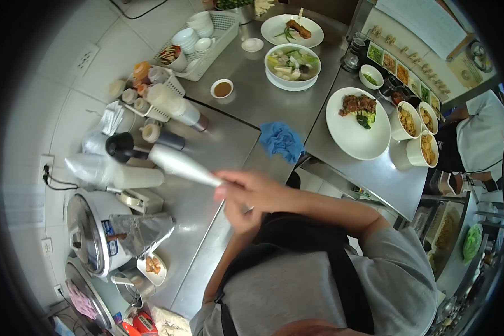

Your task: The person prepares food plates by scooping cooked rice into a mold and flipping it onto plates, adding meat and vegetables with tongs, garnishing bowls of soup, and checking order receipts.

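My right hand (251,189) reaches in from the right, its fingers closed at the near end of a long, pale, tapering thing (182,164) smeared by motion. Its kind cannot be made out. The far end lies by a dark round piece (119,147); whether the two are joined is unclear. Just below, close against the right hand, my left hand (243,217) has curled fingers; anything inside them is hidden. A crumpled blue cloth (281,140) lies on the steel counter (229,126) beyond my hands.
Squeeze bottles (176,106) and a rice cooker (92,232) line the left wall. A soup bowl (293,64), a sauce dish (222,88) and a plate of meat and broccoli (344,134) stand ahead. Paper tubs (423,150) are at right, near another person (481,131).
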Motion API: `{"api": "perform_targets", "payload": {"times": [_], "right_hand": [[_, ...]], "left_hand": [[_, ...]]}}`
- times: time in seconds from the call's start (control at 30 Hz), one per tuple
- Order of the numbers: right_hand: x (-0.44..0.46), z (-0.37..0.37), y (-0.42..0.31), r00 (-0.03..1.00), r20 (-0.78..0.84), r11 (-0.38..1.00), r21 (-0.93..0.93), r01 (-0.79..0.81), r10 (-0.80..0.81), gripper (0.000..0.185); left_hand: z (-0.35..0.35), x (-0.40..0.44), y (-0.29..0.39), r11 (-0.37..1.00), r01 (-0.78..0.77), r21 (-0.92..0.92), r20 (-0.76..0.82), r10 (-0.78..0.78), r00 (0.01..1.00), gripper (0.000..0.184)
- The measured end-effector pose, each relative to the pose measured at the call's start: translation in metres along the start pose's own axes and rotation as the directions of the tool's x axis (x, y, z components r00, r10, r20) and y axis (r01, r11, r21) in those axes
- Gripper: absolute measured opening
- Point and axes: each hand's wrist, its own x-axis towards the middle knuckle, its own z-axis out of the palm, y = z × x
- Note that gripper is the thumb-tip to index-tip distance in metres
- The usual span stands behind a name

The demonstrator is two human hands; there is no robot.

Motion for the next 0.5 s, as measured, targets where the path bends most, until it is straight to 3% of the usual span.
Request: {"api": "perform_targets", "payload": {"times": [0.1, 0.13, 0.17, 0.2, 0.23, 0.27, 0.37, 0.5], "right_hand": [[-0.009, -0.100, -0.022, 0.942, -0.321, 0.949, -0.253, -0.189, 0.102, 0.042], [-0.013, -0.136, -0.030, 0.891, -0.441, 0.879, -0.374, -0.296, 0.112, 0.038], [-0.011, -0.181, -0.017, 0.845, -0.482, 0.764, -0.628, -0.149, -0.231, 0.036], [-0.010, -0.225, -0.003, 0.729, -0.405, 0.545, -0.837, -0.053, -0.552, 0.034], [-0.012, -0.257, -0.013, 0.726, -0.517, 0.587, -0.786, -0.192, -0.454, 0.030], [-0.013, -0.289, -0.020, 0.713, -0.548, 0.543, -0.793, -0.276, -0.438, 0.028], [-0.007, -0.360, -0.014, 0.738, -0.528, 0.442, -0.830, -0.341, -0.421, 0.027], [0.014, -0.388, -0.008, 0.793, -0.493, 0.427, -0.842, -0.331, -0.358, 0.026]], "left_hand": [[0.063, 0.049, 0.027, 0.966, 0.026, 0.257, 0.350, -0.118, 0.929, 0.052], [0.082, 0.058, 0.019, 0.969, -0.015, 0.248, 0.355, -0.076, 0.932, 0.053], [0.100, 0.065, 0.009, 0.969, -0.055, 0.239, 0.358, -0.035, 0.933, 0.054], [0.116, 0.070, -0.003, 0.969, -0.095, 0.230, 0.358, 0.006, 0.934, 0.055], [0.128, 0.072, -0.019, 0.948, -0.124, 0.294, 0.372, 0.006, 0.928, 0.052], [0.137, 0.072, -0.038, 0.922, -0.153, 0.356, 0.388, 0.003, 0.922, 0.050], [0.154, 0.068, -0.075, 0.885, -0.108, 0.454, 0.400, -0.094, 0.912, 0.044], [0.165, 0.059, -0.084, 0.837, -0.044, 0.546, 0.384, -0.203, 0.901, 0.040]]}}
